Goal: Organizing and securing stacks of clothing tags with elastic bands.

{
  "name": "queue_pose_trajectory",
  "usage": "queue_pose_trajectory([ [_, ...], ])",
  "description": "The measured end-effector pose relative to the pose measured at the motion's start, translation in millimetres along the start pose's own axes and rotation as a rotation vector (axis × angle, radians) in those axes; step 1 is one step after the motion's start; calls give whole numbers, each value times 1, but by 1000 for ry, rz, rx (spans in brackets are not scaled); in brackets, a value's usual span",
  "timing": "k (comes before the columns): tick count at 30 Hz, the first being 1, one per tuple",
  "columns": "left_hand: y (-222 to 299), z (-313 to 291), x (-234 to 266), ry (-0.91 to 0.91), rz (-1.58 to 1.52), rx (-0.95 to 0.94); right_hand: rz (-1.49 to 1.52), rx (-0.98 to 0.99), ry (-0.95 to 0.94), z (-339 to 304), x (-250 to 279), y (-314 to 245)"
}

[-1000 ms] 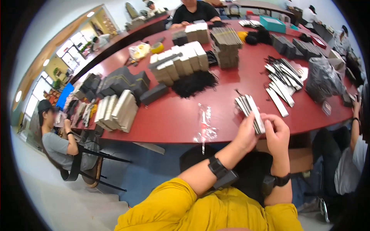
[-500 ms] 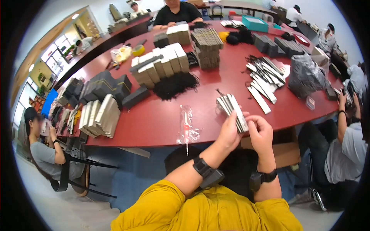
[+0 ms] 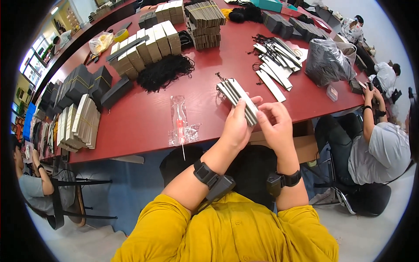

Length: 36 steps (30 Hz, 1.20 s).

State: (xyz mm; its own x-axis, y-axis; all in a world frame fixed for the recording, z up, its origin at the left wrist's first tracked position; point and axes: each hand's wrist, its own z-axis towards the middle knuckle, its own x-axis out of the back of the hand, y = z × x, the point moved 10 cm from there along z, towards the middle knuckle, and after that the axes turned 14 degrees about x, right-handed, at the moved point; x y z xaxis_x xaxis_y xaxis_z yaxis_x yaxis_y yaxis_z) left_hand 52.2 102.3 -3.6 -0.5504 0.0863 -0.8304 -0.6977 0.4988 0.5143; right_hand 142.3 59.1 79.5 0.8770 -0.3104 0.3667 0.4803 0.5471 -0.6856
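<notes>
My left hand (image 3: 238, 124) is closed round a stack of narrow white and grey strips (image 3: 238, 97), with its thumb across the top. Short black cords stick out at the far end of the stack, which is tilted above the table. At its near right edge, my right hand (image 3: 278, 124) has bent fingers, with thumb and forefinger against the strips. To the left of my hands, a clear plastic sleeve (image 3: 178, 107) lies under a thin tool with a red handle (image 3: 180, 126), its metal shaft reaching past the table edge. Loose white strips with black cords (image 3: 270, 87) lie beyond my right hand.
On the red table (image 3: 135, 118) stand bundled white strips (image 3: 80, 126), dark grey blocks (image 3: 78, 85), a row of pale boxes (image 3: 152, 46) and a pile of black cords (image 3: 163, 72). A grey plastic bag (image 3: 329, 63) stands at the right. People sit at both sides.
The view has turned, so the table's things sit further left and higher. The stack stays in my left hand; my right thumb and fingers have moved up along its edge.
</notes>
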Motion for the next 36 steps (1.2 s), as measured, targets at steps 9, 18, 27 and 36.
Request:
queue_pose_trajectory([
  [9,-7,2,5,0,-56,93,-50,29,-79,0,-13,-4],
  [18,0,-2,-1,6,8,22,-67,-38,-14,-4,-14,-4],
  [27,1,-6,-2,16,-25,49,-872,249,-70,38,42,28],
  [36,5,-5,-1,12,-6,34,-844,-1,-232,47,32,51],
])
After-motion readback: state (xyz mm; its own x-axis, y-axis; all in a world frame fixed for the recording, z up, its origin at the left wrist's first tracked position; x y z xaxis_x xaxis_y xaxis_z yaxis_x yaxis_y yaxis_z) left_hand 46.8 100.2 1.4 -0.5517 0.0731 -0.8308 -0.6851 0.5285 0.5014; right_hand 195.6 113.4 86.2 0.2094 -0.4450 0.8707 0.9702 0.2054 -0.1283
